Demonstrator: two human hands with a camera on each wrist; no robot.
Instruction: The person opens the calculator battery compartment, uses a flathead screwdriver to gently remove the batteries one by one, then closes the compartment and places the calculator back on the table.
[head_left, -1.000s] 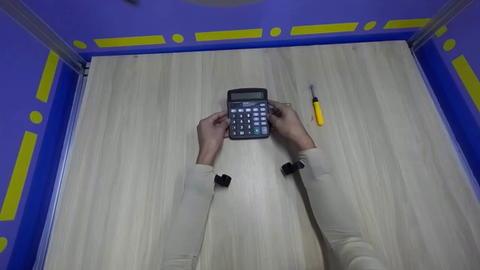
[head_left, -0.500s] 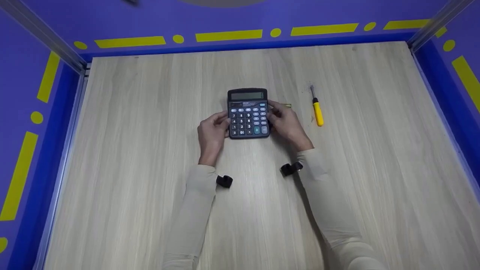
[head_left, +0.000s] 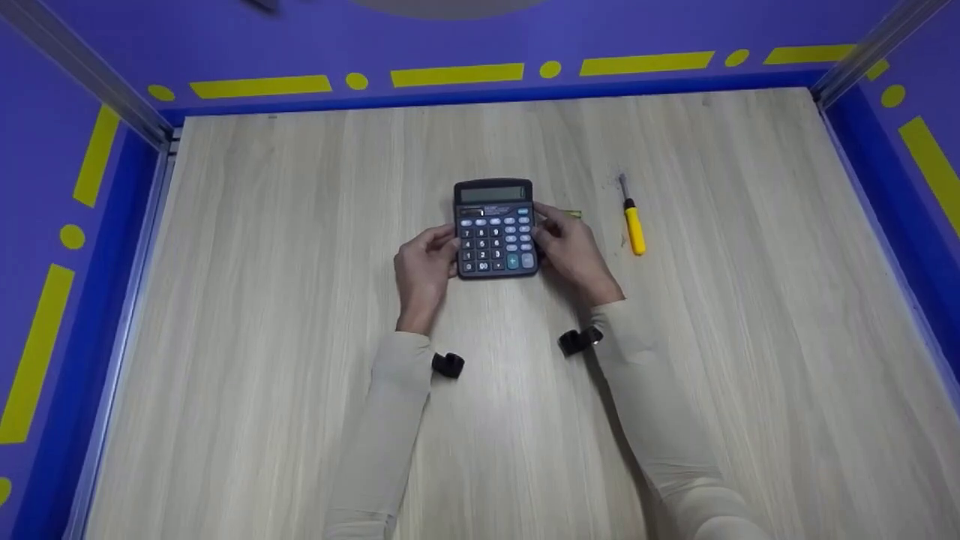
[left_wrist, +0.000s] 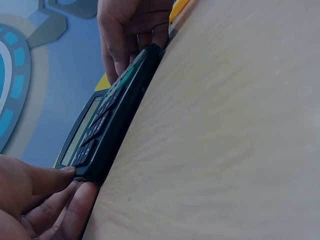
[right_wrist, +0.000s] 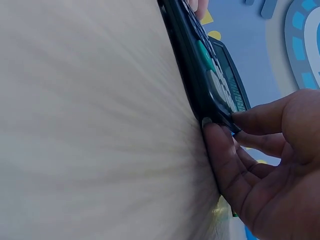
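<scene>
A black desk calculator [head_left: 491, 232] faces up at mid-table, its display showing a digit that looks like 0. My left hand [head_left: 424, 266] grips its left edge, thumb on the side of the face. Opposite, my right hand [head_left: 574, 247] pinches the right edge between thumb and fingers. In the left wrist view the calculator [left_wrist: 112, 117] lies close over the tabletop, with a hand at each side. The right wrist view has the right thumb and fingers [right_wrist: 255, 120] at the near corner of the calculator [right_wrist: 200, 70].
A yellow-handled screwdriver [head_left: 634, 229] lies to the right, small dark specks around its tip. Behind the right hand a small yellow-green item [head_left: 574, 214] pokes out, mostly hidden. The wooden table [head_left: 262, 300] is bordered by blue walls [head_left: 450, 45] with yellow marks.
Both hands keep holding the calculator in almost the same place. The whole head view has shifted down slightly.
</scene>
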